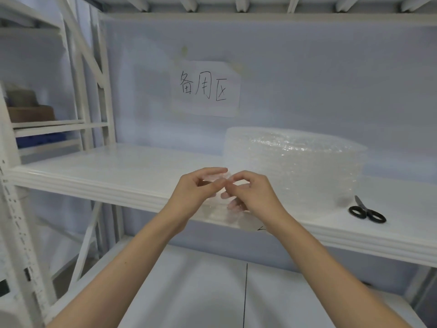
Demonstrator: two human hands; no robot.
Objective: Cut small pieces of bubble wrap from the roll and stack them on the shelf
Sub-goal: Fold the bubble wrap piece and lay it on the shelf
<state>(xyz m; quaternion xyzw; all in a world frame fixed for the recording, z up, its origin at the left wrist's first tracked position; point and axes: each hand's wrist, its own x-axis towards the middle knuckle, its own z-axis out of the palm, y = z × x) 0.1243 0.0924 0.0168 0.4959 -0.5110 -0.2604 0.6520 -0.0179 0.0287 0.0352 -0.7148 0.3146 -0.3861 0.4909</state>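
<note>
White metal racks fill the room, and a pale wall stands behind them. On that wall hangs a paper sign [206, 89] with three hand-drawn marks in black ink.

A wide white shelf [99, 171] runs across the middle of the view. A big roll of bubble wrap [295, 166] stands on it, right of the middle and close to the wall. A pair of scissors [366, 212] with black handles lies flat on the shelf, just to the right of the roll and near the front edge. No hand touches the scissors.

Two bare arms reach in from the near side. The left hand [196, 192] and the right hand [250, 192] meet in front of the roll, over the front edge of the shelf. Both pinch a small clear piece of bubble wrap [218, 178] between thumb and fingers. The left grip holds the left part of the piece. The right grip holds the right part. The fingertips of the two hands almost touch each other. More clear wrap hangs down below the hands, but it is hard to make out.

A lower white shelf [208, 292] sits below the arms. On the far left, another rack holds some brown boxes [30, 110].
</note>
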